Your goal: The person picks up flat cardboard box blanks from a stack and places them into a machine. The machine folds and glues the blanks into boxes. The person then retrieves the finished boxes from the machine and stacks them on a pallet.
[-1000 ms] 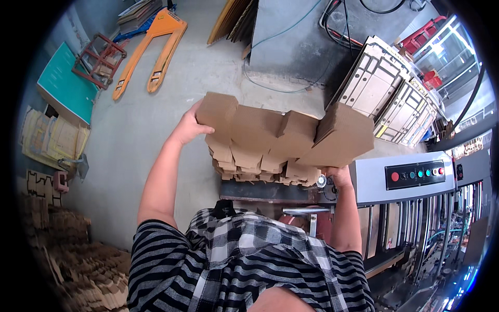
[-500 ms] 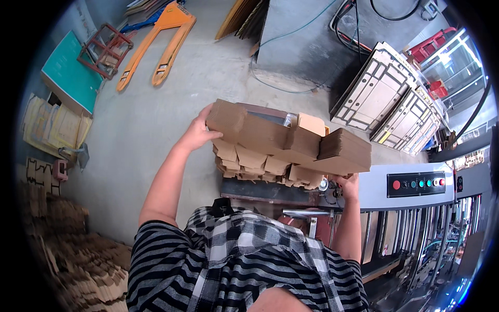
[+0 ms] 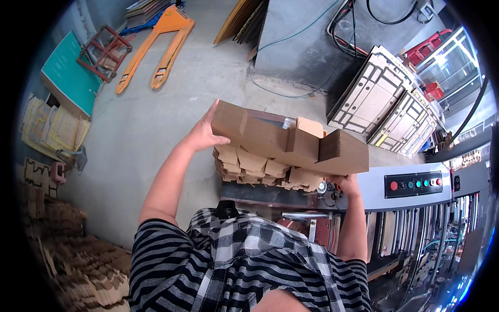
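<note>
While both arms reach forward from the lower edge, the person's two bare hands grip a brown cardboard stack between them, one at each end. Left hand (image 3: 204, 132): closed on the left end of the cardboard stack (image 3: 304, 148), thumb on the near face, fingers up along the end, partly hidden behind it. Right hand (image 3: 347, 184): at the lower right corner, gripping from below; most of its fingers hidden under the board, so their exact curl can't be told.

Stack sits in front of the person's chest, long side running left to right, notched top edge, right end lower than left. Just below it in view, a layered pile of loose cardboard pieces (image 3: 252, 165) on a dark table (image 3: 270, 195); whether stack and pile touch can't be told. Lighter cardboard flap (image 3: 310, 126) shows behind the stack's top edge.

Right of the right hand, near it: grey machine housing (image 3: 366, 196) with a black button panel (image 3: 413, 183), red, green and pale buttons. Beyond, upper right: pale boards with black lines (image 3: 371, 93), leaning. Upper left, on the floor: orange pallet jack (image 3: 171, 22), red metal frame (image 3: 97, 48), green board (image 3: 73, 70). Lower left: big heap of cardboard (image 3: 91, 268). Person wears striped sleeves and a checked garment (image 3: 249, 231).
</note>
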### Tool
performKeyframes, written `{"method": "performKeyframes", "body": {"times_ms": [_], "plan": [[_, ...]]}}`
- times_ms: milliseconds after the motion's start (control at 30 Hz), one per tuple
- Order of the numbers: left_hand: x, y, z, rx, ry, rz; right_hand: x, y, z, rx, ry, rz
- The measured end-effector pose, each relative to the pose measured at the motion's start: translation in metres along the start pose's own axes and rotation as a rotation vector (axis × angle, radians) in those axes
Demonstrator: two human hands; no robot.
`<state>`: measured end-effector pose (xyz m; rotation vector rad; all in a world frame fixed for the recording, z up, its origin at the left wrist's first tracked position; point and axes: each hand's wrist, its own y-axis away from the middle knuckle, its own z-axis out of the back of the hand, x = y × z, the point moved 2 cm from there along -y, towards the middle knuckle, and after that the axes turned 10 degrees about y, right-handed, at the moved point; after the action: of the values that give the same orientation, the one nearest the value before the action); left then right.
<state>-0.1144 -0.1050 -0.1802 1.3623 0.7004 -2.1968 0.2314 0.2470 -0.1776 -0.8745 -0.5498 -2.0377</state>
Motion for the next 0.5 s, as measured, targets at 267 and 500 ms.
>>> {"method": "performKeyframes", "body": {"times_ms": [267,500], "plan": [[-0.001,-0.003,-0.006,0.023,0.228,0.122,0.005,0.002,0.007,0.058,0.029,-0.079],[-0.008,-0.001,-0.004,0.004,0.228,0.097,0.029,-0.002,0.021,0.079,0.127,0.044]]}}
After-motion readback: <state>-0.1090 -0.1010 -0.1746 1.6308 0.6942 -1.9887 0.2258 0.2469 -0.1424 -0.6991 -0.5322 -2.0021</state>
